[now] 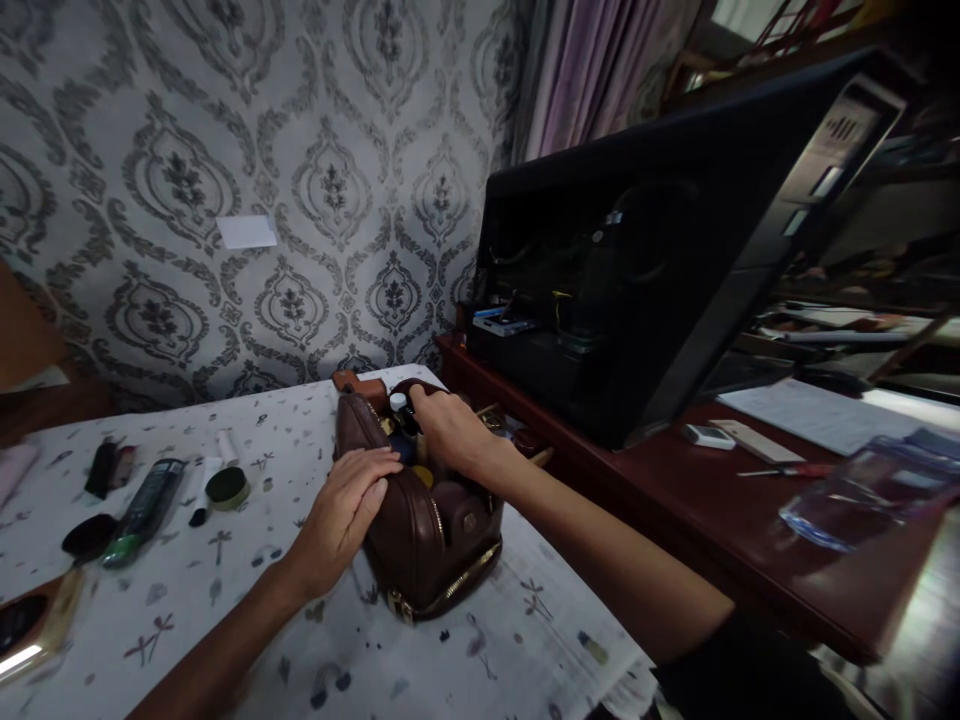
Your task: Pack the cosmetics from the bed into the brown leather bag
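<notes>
A brown leather-look toiletry bag [405, 545] with gold zips stands unzipped on the patterned white cloth. My left hand [349, 500] rests over its near-left rim, fingers across the top edge and thumb against the outside. My right hand [457, 435] reaches down into the opening from the right. Its fingertips are hidden inside, so whether they hold anything does not show. Close beside those fingers is a small dark bottle with a white cap [398, 401]. A round yellow item [423, 475] lies deeper in the bag, among contents too dark to name.
On the cloth at left lie a dark tube with a green end [146, 510], a round dark-lidded jar [227, 487] and a gold-edged case [34, 625]. A black computer case [622, 270] stands on the red-brown desk [675, 495] at right, near a clear plastic pouch [870, 495].
</notes>
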The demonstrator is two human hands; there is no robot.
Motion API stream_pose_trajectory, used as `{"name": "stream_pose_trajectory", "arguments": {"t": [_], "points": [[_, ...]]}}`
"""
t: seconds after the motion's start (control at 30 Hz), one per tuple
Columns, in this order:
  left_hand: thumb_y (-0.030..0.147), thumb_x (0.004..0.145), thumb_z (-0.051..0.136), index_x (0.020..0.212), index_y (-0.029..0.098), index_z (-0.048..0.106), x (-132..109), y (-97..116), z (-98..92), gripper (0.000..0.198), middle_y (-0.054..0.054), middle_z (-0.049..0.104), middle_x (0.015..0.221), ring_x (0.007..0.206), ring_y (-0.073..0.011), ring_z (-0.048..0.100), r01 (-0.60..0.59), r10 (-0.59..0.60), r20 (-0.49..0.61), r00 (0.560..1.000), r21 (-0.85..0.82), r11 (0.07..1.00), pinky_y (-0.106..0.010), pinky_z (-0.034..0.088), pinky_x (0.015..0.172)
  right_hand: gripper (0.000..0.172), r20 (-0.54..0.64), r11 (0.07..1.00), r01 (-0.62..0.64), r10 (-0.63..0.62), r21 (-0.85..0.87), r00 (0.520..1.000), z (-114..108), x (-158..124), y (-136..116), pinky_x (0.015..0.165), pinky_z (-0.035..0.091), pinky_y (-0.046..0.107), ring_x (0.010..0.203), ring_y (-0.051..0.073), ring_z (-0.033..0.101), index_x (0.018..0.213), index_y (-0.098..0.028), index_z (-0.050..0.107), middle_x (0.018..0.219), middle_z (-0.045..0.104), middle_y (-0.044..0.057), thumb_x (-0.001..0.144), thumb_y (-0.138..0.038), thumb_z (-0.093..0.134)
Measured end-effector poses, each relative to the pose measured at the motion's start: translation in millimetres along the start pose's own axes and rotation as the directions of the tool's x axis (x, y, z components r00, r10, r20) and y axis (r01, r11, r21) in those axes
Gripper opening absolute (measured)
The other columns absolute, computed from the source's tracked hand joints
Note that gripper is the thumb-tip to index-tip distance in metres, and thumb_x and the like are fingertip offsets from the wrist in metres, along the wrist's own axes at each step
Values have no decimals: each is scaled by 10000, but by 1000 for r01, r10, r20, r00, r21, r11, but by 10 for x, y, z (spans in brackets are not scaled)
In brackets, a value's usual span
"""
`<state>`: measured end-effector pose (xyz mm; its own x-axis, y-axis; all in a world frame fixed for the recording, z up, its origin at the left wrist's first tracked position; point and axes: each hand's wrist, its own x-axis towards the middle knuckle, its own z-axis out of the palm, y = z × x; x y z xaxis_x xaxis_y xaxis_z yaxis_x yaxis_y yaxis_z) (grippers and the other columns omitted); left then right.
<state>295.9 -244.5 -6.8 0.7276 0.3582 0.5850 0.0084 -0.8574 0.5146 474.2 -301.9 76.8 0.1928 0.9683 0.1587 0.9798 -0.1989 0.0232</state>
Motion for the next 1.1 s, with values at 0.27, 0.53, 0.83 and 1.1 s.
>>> {"name": "stream_pose_trajectory", "arguments": {"t": [0.27,0.53,0.83,1.1], "points": [[293,1036,346,1205,227,623,-2,2,-8,332,-92,638,1298,1232,-230,554,-33,33,-12,999,-1,999,-473,396,1092,246,2,1000,23,-23,-15,1000,-47,-40,15,787,466,309,1020,268,663,1187,-79,506,1095,680,181,947,-129,485],[290,1033,350,1220,233,625,-7,-4,-6,338,-88,642,1293,1225,-230,561,-36,36,-20,999,6,999,-477,391,1102,245,-18,998,66,-66,-19,998,2,-16,65,807,447,296,1044,251,645,1178,-83,557,1104,679,158,959,-113,450],[279,1032,350,1228,230,615,0,2,-11,334,-91,643,1295,1226,-227,563,-52,53,-16,998,25,998,-479,396,1098,233,7,997,52,-52,-57,999,-68,-25,33,801,452,288,1046,258,651,1136,-92,625,1103,692,153,943,-133,500],[292,1034,341,1229,234,623,-2,5,-17,348,-87,647,1289,1228,-233,565,-45,45,-11,999,34,998,-479,395,1104,223,-4,996,86,-86,-35,996,48,196,99,822,438,251,1059,221,648,1115,-111,644,1132,684,149,931,-106,517]]}}
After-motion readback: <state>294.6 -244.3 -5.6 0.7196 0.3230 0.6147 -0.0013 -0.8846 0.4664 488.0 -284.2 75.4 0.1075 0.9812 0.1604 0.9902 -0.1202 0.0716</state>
